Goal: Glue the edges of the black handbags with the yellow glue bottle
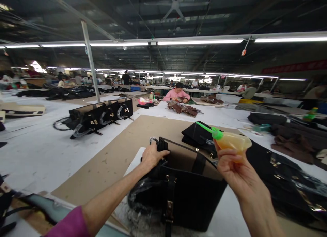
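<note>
A black handbag (194, 196) stands upright in front of me, its top open and its brown lining showing. Clear plastic film wraps its handle, and a strap with gold-coloured hardware runs down the front. My left hand (153, 157) grips the bag's upper left edge, the thumb over the rim. Raised above the bag's right side, my right hand (235, 165) is wrapped around a squeeze bottle (233, 142) of amber liquid. The bottle's green nozzle points up and to the left, over the bag's far edge.
Several finished black handbags (102, 116) stand in a row at the left on the white table (76, 155). More black bags (278, 175) lie at the right. Across the table a person in pink (176, 93) sits by brown pieces (182, 108). A metal post (90, 61) rises at left.
</note>
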### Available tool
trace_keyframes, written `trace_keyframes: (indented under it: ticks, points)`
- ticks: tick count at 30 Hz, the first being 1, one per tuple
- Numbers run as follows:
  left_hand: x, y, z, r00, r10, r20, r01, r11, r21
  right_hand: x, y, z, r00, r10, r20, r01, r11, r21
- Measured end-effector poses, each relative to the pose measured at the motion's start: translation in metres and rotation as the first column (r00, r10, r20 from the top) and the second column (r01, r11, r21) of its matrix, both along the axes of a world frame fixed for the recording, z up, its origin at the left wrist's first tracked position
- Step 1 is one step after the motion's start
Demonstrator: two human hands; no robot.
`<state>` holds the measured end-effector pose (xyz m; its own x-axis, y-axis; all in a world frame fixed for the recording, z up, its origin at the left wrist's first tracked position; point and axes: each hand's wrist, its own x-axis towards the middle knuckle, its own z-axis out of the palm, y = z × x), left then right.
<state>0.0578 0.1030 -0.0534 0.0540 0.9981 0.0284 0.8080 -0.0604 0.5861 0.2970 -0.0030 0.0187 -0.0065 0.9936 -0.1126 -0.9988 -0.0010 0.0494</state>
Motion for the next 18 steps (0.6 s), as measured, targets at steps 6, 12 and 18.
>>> trace_keyframes:
  ticks: [6, 12, 18]
  points:
    - [0.008, 0.015, -0.020, 0.994, 0.026, 0.109, -0.033, 0.998, 0.062, -0.002, -0.003, 0.007, 1.000, 0.021, 0.020, -0.021, 1.000, -0.007]
    - [0.006, 0.014, -0.027, 0.972, -0.030, 0.233, 0.011, 0.997, 0.081, -0.009, -0.007, 0.014, 0.999, -0.049, -0.019, 0.047, 0.995, -0.086]
    - [-0.011, 0.008, -0.022, 0.728, -0.162, 0.666, 0.091, 0.986, 0.141, -0.007, -0.015, 0.014, 0.997, -0.071, -0.039, 0.067, 0.992, -0.110]
